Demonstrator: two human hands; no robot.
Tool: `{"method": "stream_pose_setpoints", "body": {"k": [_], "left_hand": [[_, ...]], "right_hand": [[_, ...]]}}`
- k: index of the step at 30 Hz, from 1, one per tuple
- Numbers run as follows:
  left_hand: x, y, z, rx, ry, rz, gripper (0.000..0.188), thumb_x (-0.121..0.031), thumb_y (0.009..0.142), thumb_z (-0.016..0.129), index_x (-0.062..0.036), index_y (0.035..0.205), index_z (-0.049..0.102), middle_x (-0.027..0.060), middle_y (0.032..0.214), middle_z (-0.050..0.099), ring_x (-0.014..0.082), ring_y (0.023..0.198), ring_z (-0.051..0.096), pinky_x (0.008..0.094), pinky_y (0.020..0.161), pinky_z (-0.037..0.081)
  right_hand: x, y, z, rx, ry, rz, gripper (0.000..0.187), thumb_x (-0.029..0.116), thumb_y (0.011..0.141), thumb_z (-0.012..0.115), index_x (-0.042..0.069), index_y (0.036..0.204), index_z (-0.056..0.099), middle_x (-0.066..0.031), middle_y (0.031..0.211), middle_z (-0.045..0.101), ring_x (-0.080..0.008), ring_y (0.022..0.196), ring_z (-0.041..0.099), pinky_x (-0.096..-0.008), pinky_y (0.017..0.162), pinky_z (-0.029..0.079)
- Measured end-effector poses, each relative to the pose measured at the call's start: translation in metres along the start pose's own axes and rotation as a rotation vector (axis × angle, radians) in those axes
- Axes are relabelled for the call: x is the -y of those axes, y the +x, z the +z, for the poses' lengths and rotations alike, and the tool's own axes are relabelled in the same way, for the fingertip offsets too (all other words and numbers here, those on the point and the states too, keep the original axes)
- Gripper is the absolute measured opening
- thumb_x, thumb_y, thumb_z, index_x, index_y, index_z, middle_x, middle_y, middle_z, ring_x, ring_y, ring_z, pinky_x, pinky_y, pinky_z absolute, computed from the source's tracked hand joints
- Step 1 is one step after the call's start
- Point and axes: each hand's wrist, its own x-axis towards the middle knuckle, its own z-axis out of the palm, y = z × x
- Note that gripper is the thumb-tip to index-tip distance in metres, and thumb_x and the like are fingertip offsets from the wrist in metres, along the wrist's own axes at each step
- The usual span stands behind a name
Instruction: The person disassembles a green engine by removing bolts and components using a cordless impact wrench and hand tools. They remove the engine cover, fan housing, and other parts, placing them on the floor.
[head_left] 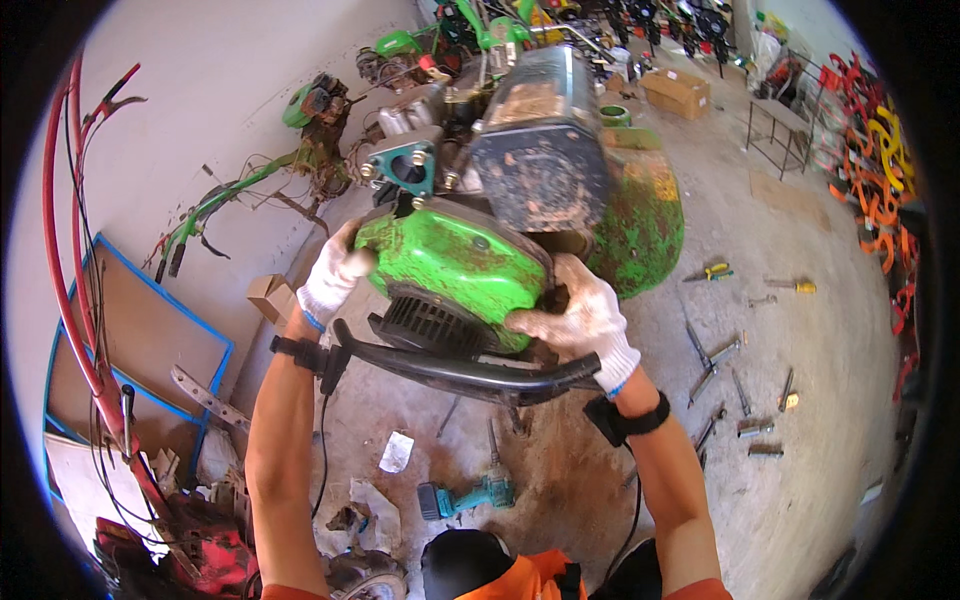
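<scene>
White gloves cover two hands on my feed: the left hand has its fingers clamped on the left end of one dirt-smeared green cover, the right hand on its right end. I see the cover between them, above one black slotted grille. One curved black bar crosses in the way below. Just past the cover stand one teal plate with three bolts, one mud-spotted canister and one green guard. Across the floor I count one teal drill, one white paper and, farther right, one yellow-handled screwdriver.
</scene>
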Motion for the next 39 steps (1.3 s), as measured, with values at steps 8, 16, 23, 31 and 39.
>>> {"method": "stream_pose_setpoints", "body": {"k": [8,16,23,31,39], "left_hand": [[0.013,0.006,-0.011,0.057,-0.209,0.04,0.094,-0.072,0.09,0.085,0.0022,0.143,0.063,0.0037,0.12,0.069,0.0146,0.108,0.061,0.033,0.095,0.053],[-0.018,-0.004,-0.043,-0.044,0.28,-0.073,0.112,-0.076,0.083,0.087,-0.0012,0.158,0.054,0.025,0.149,0.057,0.0371,0.136,0.063,0.0498,0.113,0.054],[-0.113,-0.01,-0.021,-0.067,0.483,0.427,0.094,-0.069,0.093,0.08,0.0032,0.149,0.059,0.0223,0.139,0.067,0.0365,0.13,0.067,0.0466,0.112,0.052],[-0.159,0.007,0.049,-0.192,0.395,0.148,0.082,-0.052,0.079,0.1,0.0008,0.128,0.06,0.0181,0.092,0.074,0.0299,0.084,0.075,0.041,0.079,0.062],[-0.134,0.012,0.032,-0.132,0.054,0.155,0.064,-0.027,0.083,0.102,-0.0022,0.123,0.059,0.0067,0.102,0.075,0.0162,0.091,0.069,0.0353,0.084,0.06]], "right_hand": [[0.025,0.0,0.001,0.008,-0.164,-0.14,0.061,0.026,0.065,0.107,-0.001,0.111,0.077,-0.0093,0.096,0.08,-0.0103,0.082,0.07,-0.0333,0.075,0.061],[0.018,0.01,-0.006,0.136,-0.337,-0.574,0.038,0.032,0.074,0.1,0.013,0.101,0.08,-0.0155,0.089,0.07,-0.0374,0.079,0.07,-0.0443,0.068,0.057],[-0.017,0.015,-0.003,0.146,-0.259,-0.698,0.027,0.017,0.076,0.089,0.025,0.102,0.086,-0.0093,0.095,0.067,-0.0322,0.083,0.071,-0.0414,0.064,0.055],[-0.015,0.006,0.003,-0.018,-0.202,-0.613,0.044,0.037,0.086,0.096,0.002,0.101,0.074,-0.0174,0.098,0.074,-0.0354,0.09,0.076,-0.0437,0.077,0.061],[-0.043,-0.004,-0.05,0.306,-0.065,0.002,0.05,0.041,0.091,0.09,0.0,0.118,0.079,-0.0223,0.107,0.08,-0.0373,0.1,0.078,-0.0434,0.09,0.062]]}}
